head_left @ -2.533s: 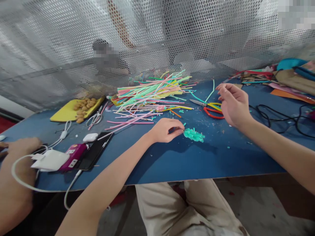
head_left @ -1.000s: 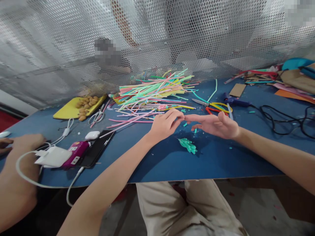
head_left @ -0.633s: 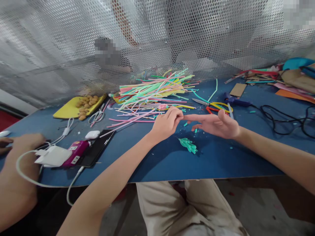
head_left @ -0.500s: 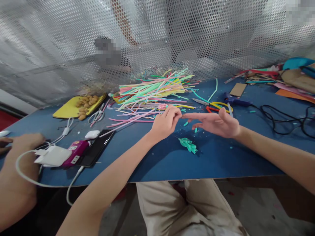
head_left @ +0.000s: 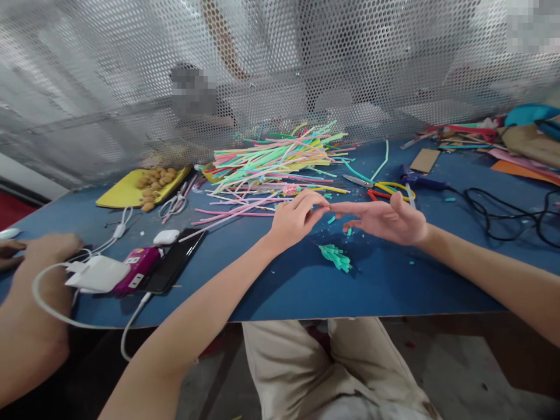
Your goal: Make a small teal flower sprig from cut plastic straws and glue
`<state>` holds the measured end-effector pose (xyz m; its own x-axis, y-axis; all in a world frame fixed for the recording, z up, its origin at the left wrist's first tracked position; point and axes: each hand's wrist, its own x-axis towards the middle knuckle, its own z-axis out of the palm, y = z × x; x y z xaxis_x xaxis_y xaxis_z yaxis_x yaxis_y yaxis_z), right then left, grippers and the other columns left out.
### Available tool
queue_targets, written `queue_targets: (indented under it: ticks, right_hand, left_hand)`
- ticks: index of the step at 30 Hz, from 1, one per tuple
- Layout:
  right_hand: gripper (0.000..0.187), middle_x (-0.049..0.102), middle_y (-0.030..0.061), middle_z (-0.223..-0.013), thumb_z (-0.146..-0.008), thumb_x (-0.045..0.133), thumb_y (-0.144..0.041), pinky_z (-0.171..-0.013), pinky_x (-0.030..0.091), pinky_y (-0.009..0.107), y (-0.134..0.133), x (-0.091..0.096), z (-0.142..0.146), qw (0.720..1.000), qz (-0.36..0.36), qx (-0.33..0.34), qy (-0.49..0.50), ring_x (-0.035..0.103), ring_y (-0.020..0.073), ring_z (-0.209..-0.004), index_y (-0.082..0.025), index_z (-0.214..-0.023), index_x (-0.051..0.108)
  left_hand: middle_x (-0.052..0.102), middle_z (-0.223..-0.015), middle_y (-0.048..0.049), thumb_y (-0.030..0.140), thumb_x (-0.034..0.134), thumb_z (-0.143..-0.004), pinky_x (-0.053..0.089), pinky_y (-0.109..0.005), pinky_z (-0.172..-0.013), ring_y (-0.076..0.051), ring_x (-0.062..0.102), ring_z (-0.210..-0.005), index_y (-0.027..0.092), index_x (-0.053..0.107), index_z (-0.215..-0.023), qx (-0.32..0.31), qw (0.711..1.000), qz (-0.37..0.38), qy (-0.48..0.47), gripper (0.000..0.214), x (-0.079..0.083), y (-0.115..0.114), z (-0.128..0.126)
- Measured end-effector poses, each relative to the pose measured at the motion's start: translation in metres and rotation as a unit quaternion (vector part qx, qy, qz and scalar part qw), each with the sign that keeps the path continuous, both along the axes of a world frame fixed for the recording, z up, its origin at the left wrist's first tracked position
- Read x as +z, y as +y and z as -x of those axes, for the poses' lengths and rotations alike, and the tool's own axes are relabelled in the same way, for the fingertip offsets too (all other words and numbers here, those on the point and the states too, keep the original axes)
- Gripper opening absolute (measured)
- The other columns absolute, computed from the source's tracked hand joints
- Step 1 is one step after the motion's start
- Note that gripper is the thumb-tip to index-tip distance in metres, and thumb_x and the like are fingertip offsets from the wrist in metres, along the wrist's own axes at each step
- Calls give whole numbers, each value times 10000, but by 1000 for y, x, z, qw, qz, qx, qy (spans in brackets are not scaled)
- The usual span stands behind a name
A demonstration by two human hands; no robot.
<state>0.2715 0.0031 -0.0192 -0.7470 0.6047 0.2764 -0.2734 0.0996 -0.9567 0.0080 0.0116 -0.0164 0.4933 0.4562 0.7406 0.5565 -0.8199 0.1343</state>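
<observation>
My left hand (head_left: pixel 296 219) is closed, thumb and fingers brought together at the tip of my right index finger. Whatever lies between those fingertips is too small to make out. My right hand (head_left: pixel 387 220) is open, palm turned partly up, with the index finger stretched toward the left hand. Below both hands a teal bundle of short pipe cleaner pieces (head_left: pixel 336 258), shaped like a leafy sprig, lies on the blue table (head_left: pixel 280 297). Small teal scraps (head_left: pixel 331 220) are scattered near my right fingers. Behind my hands lies a pile of pastel pipe cleaners (head_left: pixel 280 160).
Scissors and pliers with yellow and red handles (head_left: pixel 385 189) and a blue glue gun (head_left: pixel 422 178) lie behind my right hand. A phone (head_left: pixel 172 265), purple box (head_left: pixel 137 268) and white charger (head_left: pixel 98 274) sit left, beside another person's arm (head_left: pixel 39 303). Perforated metal (head_left: pixel 271 70) rises behind.
My left hand has shifted slightly right, its fingertips still at my right index finger. The right hand and the teal sprig stay essentially where they were.
</observation>
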Motion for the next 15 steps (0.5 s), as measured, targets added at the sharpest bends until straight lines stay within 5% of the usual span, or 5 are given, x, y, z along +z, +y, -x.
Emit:
queue_targets:
  ticks: [15]
  right_hand:
    - [1007,580,121,-1503,-819,242,-961,-1012,487,460,0,-1,-1,1000,6,23,-9,508,340,-1361,-249,-1390,667]
  left_hand:
    - [695,-1045,-57,263,432,-1063,432,-224,-605,-113,661,-805,198,558,-1034,14,997,1,75,145,4,-2,-1]
